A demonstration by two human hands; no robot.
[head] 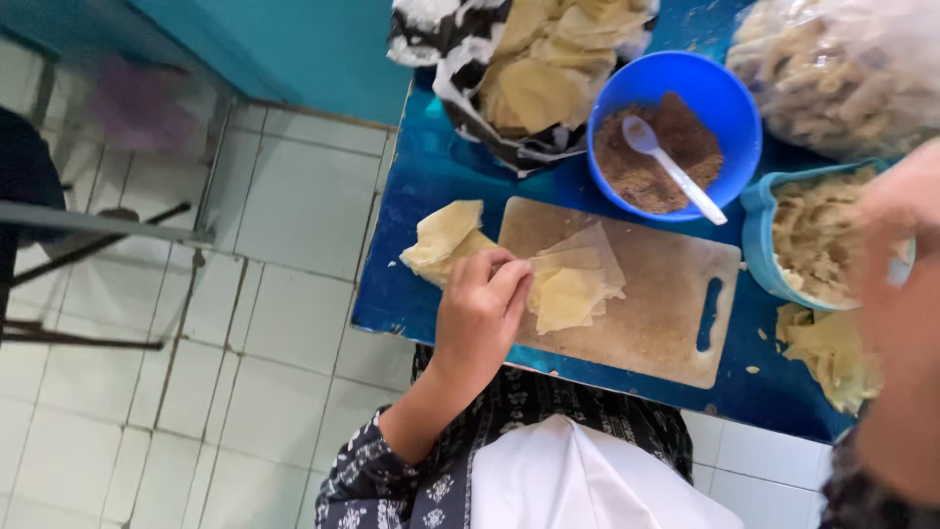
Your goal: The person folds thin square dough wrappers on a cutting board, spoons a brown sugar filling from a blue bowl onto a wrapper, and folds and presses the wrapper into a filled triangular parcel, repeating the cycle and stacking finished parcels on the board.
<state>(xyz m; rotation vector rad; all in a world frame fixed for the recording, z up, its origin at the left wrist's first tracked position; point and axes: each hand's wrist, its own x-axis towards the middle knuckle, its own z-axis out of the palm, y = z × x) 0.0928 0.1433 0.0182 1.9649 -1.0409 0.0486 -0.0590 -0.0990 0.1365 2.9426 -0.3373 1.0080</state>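
Your left hand (480, 309) rests at the left edge of the wooden cutting board (646, 313), fingers curled and pinching the corner of the thin yellow wrapper sheets (578, 282) stacked on the board's left half. Just left of that hand, a second small pile of wrappers (446, 240) lies on the blue table (411, 294), close to the table's left edge, with tiled floor (284, 323) beyond it. Your right hand (906, 294) is raised near the camera at the right, blurred; you cannot tell whether it is open or closed. It hangs over the light blue tub (769, 245) of pale scraps. Far of the board sits a blue bowl (720, 93) of brown filling with a white spoon (671, 167) in it. The board's right half, around its handle slot, is bare, and its near edge runs close to the table's near edge.
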